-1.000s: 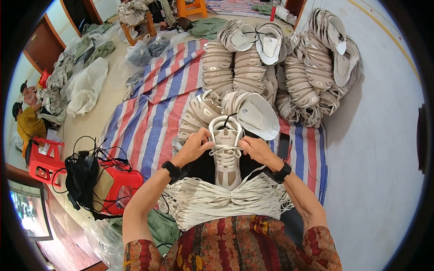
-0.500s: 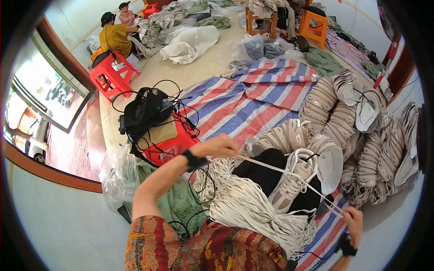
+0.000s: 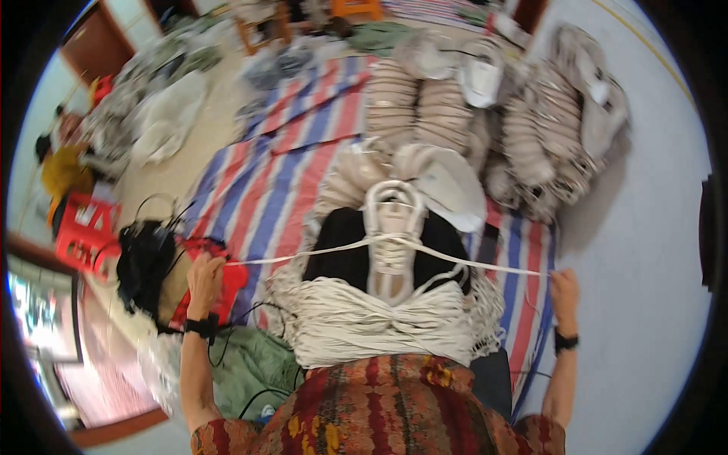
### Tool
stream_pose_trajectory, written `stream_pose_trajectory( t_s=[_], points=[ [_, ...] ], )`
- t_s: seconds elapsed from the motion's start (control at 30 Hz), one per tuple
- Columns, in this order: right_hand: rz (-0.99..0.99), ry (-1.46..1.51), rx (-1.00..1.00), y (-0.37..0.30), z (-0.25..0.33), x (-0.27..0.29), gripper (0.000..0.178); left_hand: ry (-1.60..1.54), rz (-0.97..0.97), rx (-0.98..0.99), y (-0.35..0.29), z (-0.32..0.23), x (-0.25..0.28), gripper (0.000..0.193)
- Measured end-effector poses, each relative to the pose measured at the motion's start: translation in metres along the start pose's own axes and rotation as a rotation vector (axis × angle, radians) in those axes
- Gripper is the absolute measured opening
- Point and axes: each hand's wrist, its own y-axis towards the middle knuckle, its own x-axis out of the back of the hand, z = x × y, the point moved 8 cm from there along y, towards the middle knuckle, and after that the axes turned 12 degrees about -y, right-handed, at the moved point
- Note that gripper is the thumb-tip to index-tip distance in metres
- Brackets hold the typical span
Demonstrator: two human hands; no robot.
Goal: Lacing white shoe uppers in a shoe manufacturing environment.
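A beige and white shoe upper (image 3: 377, 250) lies in front of me on black cloth (image 3: 337, 231), its lacing toward me. A whitish shoelace (image 3: 485, 265) runs through it, with its two ends drawn out wide to either side. My left hand (image 3: 203, 284), closed, grips one end at the left beside the red stool. Far out to the right, my right hand (image 3: 565, 296) is closed on the other end. Between the shoe upper and my lap spreads a thick bundle of loose whitish laces (image 3: 379, 326).
Stacks of nested beige shoe uppers (image 3: 390, 102) stand beyond, with more uppers (image 3: 531, 144) by the right wall. Striped sheeting (image 3: 265, 182) covers the floor. A red stool (image 3: 235, 277) bears a black bag (image 3: 144, 262). Green cloth (image 3: 254, 364) lies at my left. A person (image 3: 64, 171) sits far left.
My hands have spread apart, the left one moving left and down and the right one rising. The lace is now pulled to both sides of the shoe upper. The view has turned right.
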Motion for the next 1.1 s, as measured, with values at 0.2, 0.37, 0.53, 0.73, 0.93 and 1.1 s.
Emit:
stream_pose_trajectory(
  t_s=[0.2, 0.37, 0.53, 0.73, 0.93, 1.1],
  points=[
    [0.028, -0.242, 0.079, -0.005, 0.053, -0.052, 0.011, 0.032, 0.164, 0.220, 0.026, 0.051, -0.109, 0.015],
    [-0.198, -0.057, -0.014, 0.030, 0.091, -0.030, 0.008, -0.325, -0.017, 0.216, 0.093, -0.003, -0.133, 0.019],
    [-0.188, 0.395, 0.291, 0.075, 0.217, -0.020, 0.016, -0.775, 0.068, 0.141, 0.132, -0.096, -0.153, 0.016],
    [0.465, 1.178, -0.067, 0.092, 0.268, -0.059, 0.020, -1.288, 0.411, 0.413, 0.134, -0.181, -0.155, 0.019],
    [0.513, 1.183, -0.156, 0.093, 0.272, -0.068, 0.012, -1.330, 0.578, 0.380, 0.128, -0.220, -0.188, 0.018],
    [0.483, 1.116, -0.036, 0.094, 0.274, -0.071, 0.012, -1.258, 0.658, 0.289, 0.126, -0.240, -0.203, 0.018]
  ],
)
